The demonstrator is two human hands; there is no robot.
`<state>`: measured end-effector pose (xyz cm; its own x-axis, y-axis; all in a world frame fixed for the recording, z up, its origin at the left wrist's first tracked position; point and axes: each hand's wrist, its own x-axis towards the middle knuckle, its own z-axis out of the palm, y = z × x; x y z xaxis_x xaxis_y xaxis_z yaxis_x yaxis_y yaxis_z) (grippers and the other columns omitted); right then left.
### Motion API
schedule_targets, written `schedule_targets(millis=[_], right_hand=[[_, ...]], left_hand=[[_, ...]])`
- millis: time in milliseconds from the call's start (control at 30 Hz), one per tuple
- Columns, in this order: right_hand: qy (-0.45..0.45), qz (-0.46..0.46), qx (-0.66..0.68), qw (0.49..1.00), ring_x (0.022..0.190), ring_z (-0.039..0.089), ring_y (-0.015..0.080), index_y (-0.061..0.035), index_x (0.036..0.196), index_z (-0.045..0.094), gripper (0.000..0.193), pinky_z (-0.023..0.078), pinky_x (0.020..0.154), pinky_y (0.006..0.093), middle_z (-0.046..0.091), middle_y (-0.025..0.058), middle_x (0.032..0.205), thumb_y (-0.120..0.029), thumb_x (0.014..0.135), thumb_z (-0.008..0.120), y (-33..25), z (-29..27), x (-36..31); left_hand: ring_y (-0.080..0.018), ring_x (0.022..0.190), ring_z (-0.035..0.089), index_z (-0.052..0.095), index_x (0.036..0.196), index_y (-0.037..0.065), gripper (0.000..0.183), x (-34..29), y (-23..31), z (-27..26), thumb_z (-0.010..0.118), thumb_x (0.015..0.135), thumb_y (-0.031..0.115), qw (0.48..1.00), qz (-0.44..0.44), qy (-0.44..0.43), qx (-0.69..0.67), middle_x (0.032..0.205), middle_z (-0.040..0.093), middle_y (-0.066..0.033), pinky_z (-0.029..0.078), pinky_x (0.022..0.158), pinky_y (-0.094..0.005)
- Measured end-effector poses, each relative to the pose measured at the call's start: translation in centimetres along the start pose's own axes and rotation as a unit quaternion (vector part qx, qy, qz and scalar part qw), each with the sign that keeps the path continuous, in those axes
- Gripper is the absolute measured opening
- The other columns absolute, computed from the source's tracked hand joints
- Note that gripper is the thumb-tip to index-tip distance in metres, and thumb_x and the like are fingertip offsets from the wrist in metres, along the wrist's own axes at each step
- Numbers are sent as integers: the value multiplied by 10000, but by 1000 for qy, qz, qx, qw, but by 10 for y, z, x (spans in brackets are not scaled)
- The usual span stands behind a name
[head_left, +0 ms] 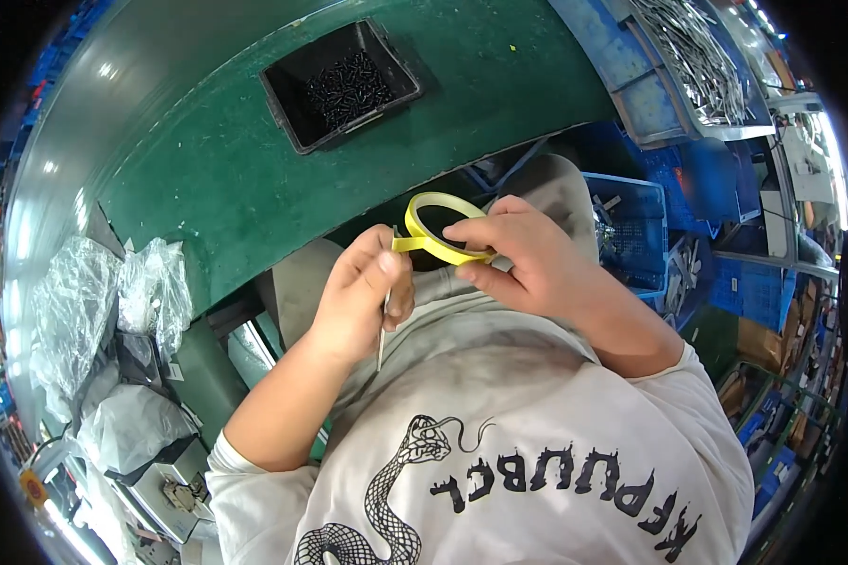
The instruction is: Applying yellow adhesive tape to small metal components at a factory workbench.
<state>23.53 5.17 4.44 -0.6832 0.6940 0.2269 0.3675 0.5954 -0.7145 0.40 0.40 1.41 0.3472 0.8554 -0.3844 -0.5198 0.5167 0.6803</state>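
The right hand [528, 252] has its fingers clamped on the yellow tape [445, 250] above the lap, the free end reaching the left hand [367, 287] — whose fingers pinch a thin rod [382, 347]. Beyond them, a black bin [288, 118] of small parts [351, 89] sits on the green table [226, 202].

It's a factory workshop here: green workbench [485, 94] and bin [290, 96] of small black parts [350, 89], upper centre; metal strips [697, 66], upper right; blue crate [645, 223], right.
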Motion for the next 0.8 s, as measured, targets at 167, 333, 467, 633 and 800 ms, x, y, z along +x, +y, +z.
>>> schedule_targets(millis=[167,333,467,633,800], right_hand=[[11,-15,-16,1000,701,573,223,-76,1234,605,448,431,745,338,673,40,854,-115,816,761,2,-4,-1],[-20,-66,-68,995,652,584,189,-100,1210,633,409,426,709,330,658,3,802,-129,820,753,1,-8,2],[-4,-90,-87,992,647,584,182,-103,1200,644,389,424,688,328,645,-9,773,-130,824,741,7,-4,1],[-16,-55,-92,994,640,586,198,-98,1209,644,391,430,670,327,648,6,773,-131,829,732,8,-5,1],[5,-48,-90,995,645,592,199,-98,1196,653,373,441,677,327,671,10,802,-130,833,728,9,-1,1]], left_hand=[[-53,543,446,556,995,43,109,0,8,11,575,999,150,990,17,52,133,738,517,24,353,467,-236],[-56,683,515,587,1130,-8,181,4,1,0,519,1028,125,955,76,91,274,834,590,-3,437,587,-211],[-71,693,544,533,1126,-8,167,5,1,8,479,1048,129,964,73,73,245,836,618,-38,471,598,-218],[-89,682,571,458,1097,16,122,4,4,7,474,1051,128,965,90,64,236,851,640,-73,483,587,-229],[-89,674,576,450,1121,20,132,5,1,3,507,1034,101,966,116,63,221,855,639,-76,481,572,-224]])
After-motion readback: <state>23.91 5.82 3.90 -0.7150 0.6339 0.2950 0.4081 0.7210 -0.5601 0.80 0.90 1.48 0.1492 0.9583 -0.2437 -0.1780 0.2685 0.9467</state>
